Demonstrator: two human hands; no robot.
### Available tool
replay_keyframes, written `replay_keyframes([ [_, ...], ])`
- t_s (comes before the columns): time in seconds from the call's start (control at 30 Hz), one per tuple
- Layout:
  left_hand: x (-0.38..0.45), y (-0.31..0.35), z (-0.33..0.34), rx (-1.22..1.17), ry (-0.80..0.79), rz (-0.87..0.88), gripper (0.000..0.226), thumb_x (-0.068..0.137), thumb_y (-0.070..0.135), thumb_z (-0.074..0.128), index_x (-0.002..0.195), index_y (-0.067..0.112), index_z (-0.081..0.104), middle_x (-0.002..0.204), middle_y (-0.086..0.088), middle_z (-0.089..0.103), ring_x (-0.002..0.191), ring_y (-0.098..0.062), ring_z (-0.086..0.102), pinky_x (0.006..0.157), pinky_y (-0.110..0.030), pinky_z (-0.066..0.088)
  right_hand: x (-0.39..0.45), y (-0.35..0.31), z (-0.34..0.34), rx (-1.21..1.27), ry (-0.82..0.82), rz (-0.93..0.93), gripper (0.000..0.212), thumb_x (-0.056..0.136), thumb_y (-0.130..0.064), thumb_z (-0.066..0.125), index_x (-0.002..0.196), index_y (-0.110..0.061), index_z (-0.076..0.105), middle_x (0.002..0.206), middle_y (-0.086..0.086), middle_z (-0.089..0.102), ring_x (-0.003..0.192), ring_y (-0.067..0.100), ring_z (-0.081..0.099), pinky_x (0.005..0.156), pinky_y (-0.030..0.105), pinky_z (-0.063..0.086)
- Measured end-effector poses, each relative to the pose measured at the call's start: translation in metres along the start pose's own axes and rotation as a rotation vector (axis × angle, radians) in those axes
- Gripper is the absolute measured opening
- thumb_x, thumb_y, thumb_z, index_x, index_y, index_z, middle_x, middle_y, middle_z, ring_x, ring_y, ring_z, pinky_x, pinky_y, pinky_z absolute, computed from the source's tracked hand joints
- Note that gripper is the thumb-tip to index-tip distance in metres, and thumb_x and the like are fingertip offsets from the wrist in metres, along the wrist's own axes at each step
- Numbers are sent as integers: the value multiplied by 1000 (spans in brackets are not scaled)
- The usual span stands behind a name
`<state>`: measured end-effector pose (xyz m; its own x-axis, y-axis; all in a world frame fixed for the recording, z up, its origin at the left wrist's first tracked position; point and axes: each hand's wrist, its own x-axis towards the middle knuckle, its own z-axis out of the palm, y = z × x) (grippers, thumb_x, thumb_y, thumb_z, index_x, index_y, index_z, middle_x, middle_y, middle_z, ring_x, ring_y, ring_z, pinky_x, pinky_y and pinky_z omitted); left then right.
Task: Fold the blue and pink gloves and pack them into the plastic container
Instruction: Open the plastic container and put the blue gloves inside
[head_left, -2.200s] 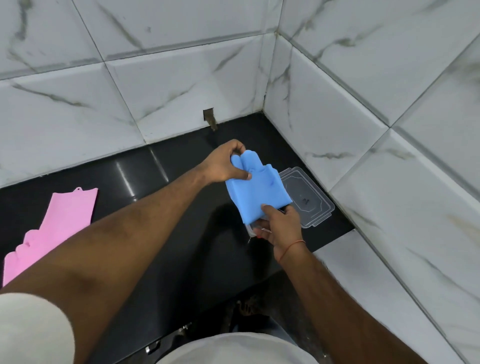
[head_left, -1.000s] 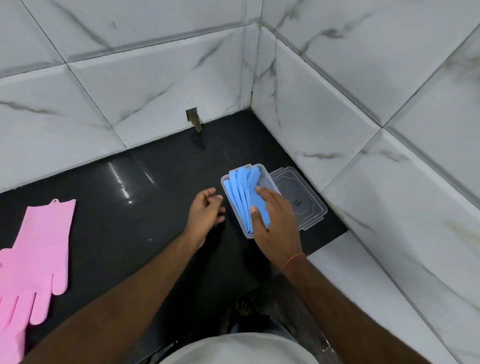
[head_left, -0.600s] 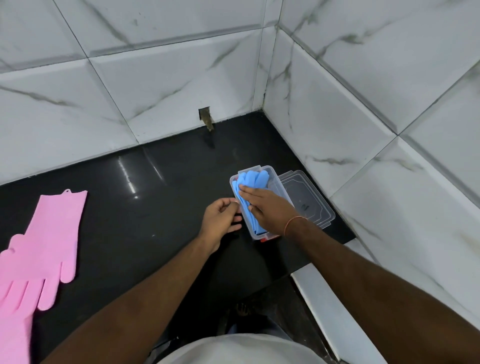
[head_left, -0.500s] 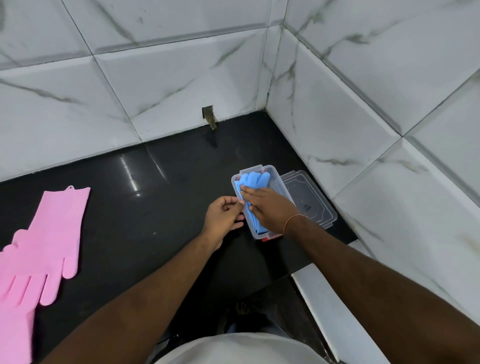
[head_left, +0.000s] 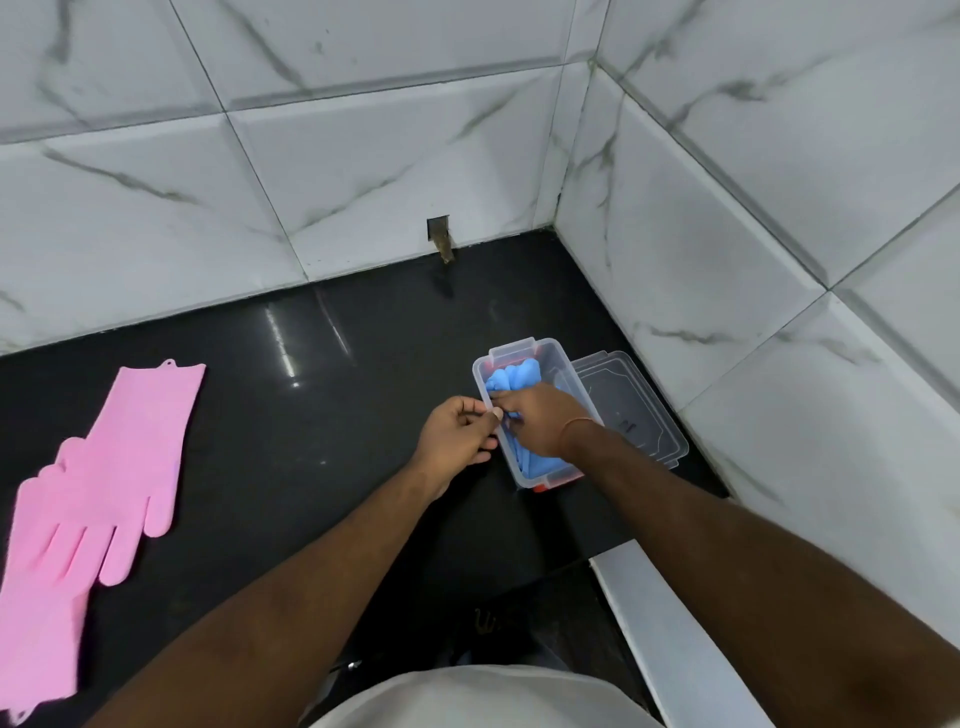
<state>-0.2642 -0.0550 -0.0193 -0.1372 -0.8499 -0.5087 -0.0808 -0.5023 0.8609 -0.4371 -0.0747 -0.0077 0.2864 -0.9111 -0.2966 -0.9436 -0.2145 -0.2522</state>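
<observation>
A clear plastic container (head_left: 558, 366) stands on the black counter near the right wall. The folded blue gloves (head_left: 511, 376) lie inside it, fingertips toward the back wall. My right hand (head_left: 540, 418) reaches into the container and presses down on the blue gloves. My left hand (head_left: 457, 434) pinches the container's left rim with thumb and fingers. The pink gloves (head_left: 93, 493) lie flat and unfolded at the far left of the counter, one partly over the other, well away from both hands.
The container's clear lid (head_left: 631, 410) lies flat just right of the container, against the tiled wall. White marble-look tiles close the corner behind and to the right. A small metal stub (head_left: 444, 244) sticks out of the back wall. A white ledge (head_left: 654, 623) runs at lower right.
The blue gloves went from held in the air by both hands into the container. My right hand now pushes them down while my left hand has come to grip the rim.
</observation>
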Motion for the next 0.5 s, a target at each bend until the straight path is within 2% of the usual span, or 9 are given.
replay_keyframes([
  [0.03,-1,0,-1,11,-3,2,23,105,30,74,121,14,68,107,-5,79,88,-14,75,81,-32,66,-2,3,-4,138,41,33,34,108,-18,53,139,-21,67,136,8,69,119,28,66,108,37,52],
  [0.1,-5,0,-5,42,-8,11,23,104,33,74,122,23,66,107,-1,78,92,-14,75,86,-38,66,-9,7,-11,536,299,184,35,100,-1,57,115,-26,76,126,3,75,111,23,70,102,40,56],
  [0.17,-9,-1,-8,96,-15,38,27,104,35,74,127,35,61,110,-1,78,96,-16,76,88,-41,66,-12,14,-13,772,494,388,29,96,-1,63,103,-28,72,114,-2,76,102,20,71,94,41,61],
  [0.23,-12,-2,-10,131,-25,61,35,104,37,73,133,46,55,112,-1,78,98,-18,76,88,-42,66,-14,20,-14,678,424,466,20,96,-12,69,112,-25,70,112,-1,75,103,23,71,92,37,59],
  [0.33,-12,-3,-6,148,-18,83,49,106,36,70,149,49,51,112,-5,79,91,-15,74,82,-37,63,-14,10,-8,439,154,364,22,96,-18,73,118,-17,72,115,4,76,108,25,71,98,34,56],
  [0.4,-10,-3,-3,168,-20,99,55,107,35,68,157,47,49,112,-8,79,91,-14,75,81,-36,63,-16,-4,4,484,66,262,17,97,-15,73,114,-12,75,112,6,78,106,24,71,102,37,57],
  [0.5,-8,-6,-2,199,-19,145,56,108,30,66,159,44,51,117,-2,80,106,-18,79,96,-41,66,-21,-20,21,536,52,231,12,98,-17,73,109,-13,74,107,5,76,101,21,70,100,39,58],
])
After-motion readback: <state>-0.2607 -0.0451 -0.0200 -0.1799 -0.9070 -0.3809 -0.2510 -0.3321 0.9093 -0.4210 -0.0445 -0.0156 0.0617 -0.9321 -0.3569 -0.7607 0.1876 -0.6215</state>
